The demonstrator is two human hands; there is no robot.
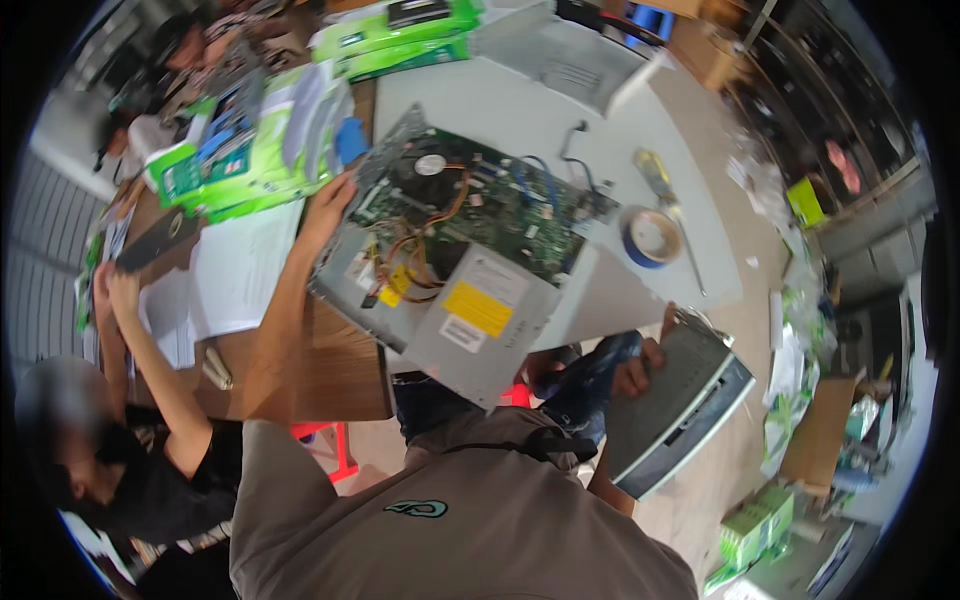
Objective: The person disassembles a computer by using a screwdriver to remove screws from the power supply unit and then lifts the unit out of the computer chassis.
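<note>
Gripping the far left corner of the open computer case [450, 250], the left hand [325, 205] has its fingers clamped on the edge; the case tilts on the desk [330, 370]. A yellow rectangular label [477, 308] sits on its grey drive, with green boxes [250, 150] left of the case. Right of the case, the right hand [640, 370] has fingers closed on the grey cover panel [680, 400].

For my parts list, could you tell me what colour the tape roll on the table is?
Blue, in the head view: tape roll.

one opened computer case [450, 260], one detached grey cover panel [675, 400], one tape roll [652, 238] (blue), one screwdriver [665, 200]
</note>
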